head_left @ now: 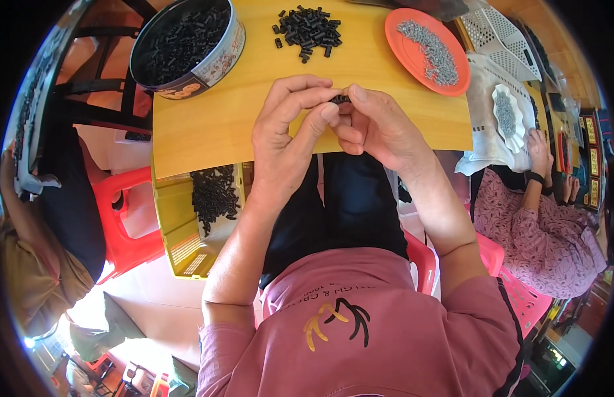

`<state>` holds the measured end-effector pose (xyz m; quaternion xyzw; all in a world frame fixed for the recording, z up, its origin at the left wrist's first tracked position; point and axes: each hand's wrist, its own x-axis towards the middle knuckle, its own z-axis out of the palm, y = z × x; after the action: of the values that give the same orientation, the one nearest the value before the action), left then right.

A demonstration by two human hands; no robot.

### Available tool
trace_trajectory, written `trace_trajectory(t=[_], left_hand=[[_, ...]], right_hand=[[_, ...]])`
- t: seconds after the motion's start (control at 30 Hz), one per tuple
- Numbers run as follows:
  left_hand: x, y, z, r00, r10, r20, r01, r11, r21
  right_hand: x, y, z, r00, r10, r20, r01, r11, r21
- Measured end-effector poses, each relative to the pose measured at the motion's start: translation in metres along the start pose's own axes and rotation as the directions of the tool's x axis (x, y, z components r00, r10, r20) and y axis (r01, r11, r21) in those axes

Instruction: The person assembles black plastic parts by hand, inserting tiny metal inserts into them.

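1. The small, dark, ribbed-looking black piece (340,99) is held up between the fingertips of both hands, just above the near part of the worktop; fingers hide most of it, so its exact shape cannot be told.
2. The left hand (280,129) pinches it narrowly from the left with thumb and forefinger; the right hand (386,126) closes on its right end with the thumb uppermost, other fingers curled beneath.
3. Judging by this grip, working well means keeping the pinch light, the two ends in line and the fingertips off the join, over the worktop so that a dropped piece lands there.
4. Beyond the hands, on the yellow wood-look worktop (207,129), lies a loose heap of short black cylindrical pieces (308,32). To its left stands a round metal tin (217,68) filled with similar pieces; to its right, a red oval-looking plate (406,58) bears small grey metal pieces (434,54).
5. Below the left edge, a yellow plastic crate (178,231) holds more black pieces.
6. Writing: the tin's side carries a printed band with biscuit-like pictures, the crate blurred lettering, and the dusty-pink shirt (386,317) a partly legible line above a gold-and-black emblem.
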<state>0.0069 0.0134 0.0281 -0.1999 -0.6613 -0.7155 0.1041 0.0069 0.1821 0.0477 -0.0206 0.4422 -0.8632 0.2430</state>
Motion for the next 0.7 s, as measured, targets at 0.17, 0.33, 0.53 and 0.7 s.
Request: trace_trajectory(t=[0.17,0.33,0.53,0.7], left_hand=[[-0.010,0.012,0.006,0.998,0.067,0.014,-0.068,0.997,0.037],[-0.021,0.020,0.003,0.998,0.060,-0.018,-0.059,0.998,0.026],[-0.036,0.019,-0.016,0.986,-0.132,-0.106,0.115,0.981,-0.157],[-0.068,0.025,-0.070,0.974,-0.060,-0.218,0.120,0.954,0.273]], right_hand=[[-0.005,0.003,-0.003,0.994,-0.035,0.100,0.033,0.999,0.023],[-0.007,0.015,0.016,0.993,-0.066,0.099,0.051,0.989,0.142],[0.009,0.030,0.022,0.996,0.007,0.090,-0.015,0.996,0.089],[0.036,0.007,0.000,0.963,-0.246,-0.112,0.105,0.725,-0.681]])
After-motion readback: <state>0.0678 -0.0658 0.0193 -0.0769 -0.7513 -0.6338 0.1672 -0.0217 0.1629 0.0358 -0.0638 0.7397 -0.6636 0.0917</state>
